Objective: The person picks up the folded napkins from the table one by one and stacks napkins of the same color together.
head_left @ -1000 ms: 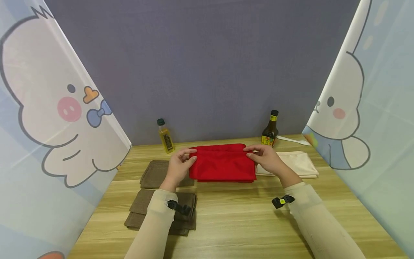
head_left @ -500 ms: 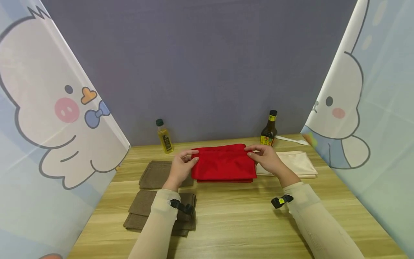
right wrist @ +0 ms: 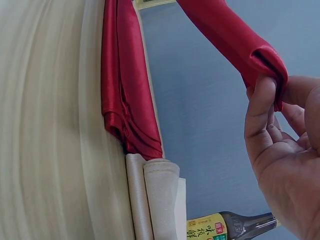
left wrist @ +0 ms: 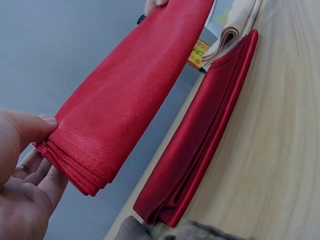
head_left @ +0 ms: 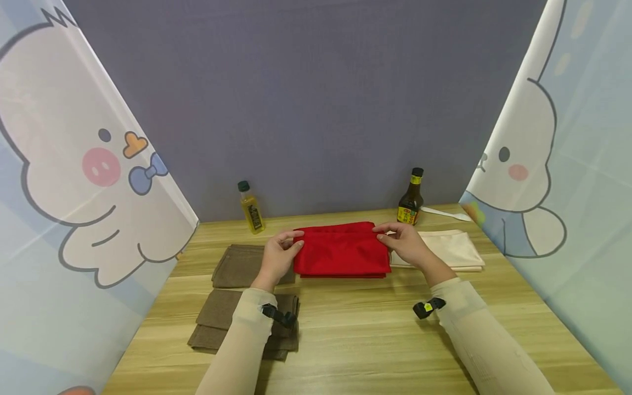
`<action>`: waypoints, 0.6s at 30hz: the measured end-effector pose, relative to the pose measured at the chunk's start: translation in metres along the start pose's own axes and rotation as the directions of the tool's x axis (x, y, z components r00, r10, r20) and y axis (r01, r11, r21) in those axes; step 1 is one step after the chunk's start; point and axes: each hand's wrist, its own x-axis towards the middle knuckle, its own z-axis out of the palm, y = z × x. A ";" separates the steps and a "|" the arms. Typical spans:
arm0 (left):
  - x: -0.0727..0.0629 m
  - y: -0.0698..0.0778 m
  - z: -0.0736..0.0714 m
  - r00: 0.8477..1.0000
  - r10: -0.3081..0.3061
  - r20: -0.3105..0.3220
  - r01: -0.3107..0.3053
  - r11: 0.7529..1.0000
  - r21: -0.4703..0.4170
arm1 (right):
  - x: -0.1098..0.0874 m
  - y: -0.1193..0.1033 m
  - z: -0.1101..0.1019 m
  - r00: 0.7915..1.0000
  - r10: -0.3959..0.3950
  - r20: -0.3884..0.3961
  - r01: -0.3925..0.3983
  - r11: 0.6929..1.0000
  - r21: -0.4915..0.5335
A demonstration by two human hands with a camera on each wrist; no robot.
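A folded red cloth [head_left: 343,252] is stretched level between both hands, clear of the table. My left hand [head_left: 278,255] pinches its left end between thumb and fingers; stacked layers show at that end in the left wrist view. At the other end my right hand [head_left: 407,246] pinches the folded edge, with the fold [right wrist: 272,57] curling over in the right wrist view. Beneath it, a second folded red cloth [left wrist: 205,135] lies on the table, mostly hidden from the head view.
Folded cream cloths [head_left: 451,249] lie right of the red ones, and folded brown cloths [head_left: 237,266] lie left, partly under the left forearm. An oil bottle [head_left: 253,211], a dark sauce bottle [head_left: 411,200] and a white plastic utensil [head_left: 446,214] are along the grey back wall [head_left: 316,109].
My left hand has shifted slightly to the right with its end of the held cloth. The cloth sits a touch lower; the right hand keeps its grip almost in place.
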 end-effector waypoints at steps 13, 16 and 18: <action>-0.001 -0.010 0.003 0.999 -0.030 0.013 0.030 1.000 -0.002 | 0.001 0.009 0.003 1.000 0.009 0.016 -0.009 1.000 0.000; -0.001 -0.012 0.004 0.999 -0.043 0.014 0.043 0.999 -0.001 | 0.002 0.011 0.005 1.000 0.019 0.016 -0.019 1.000 0.006; -0.001 -0.013 0.004 0.998 -0.052 0.018 0.052 0.999 0.001 | 0.002 0.012 0.007 0.999 0.025 0.023 -0.026 1.000 0.005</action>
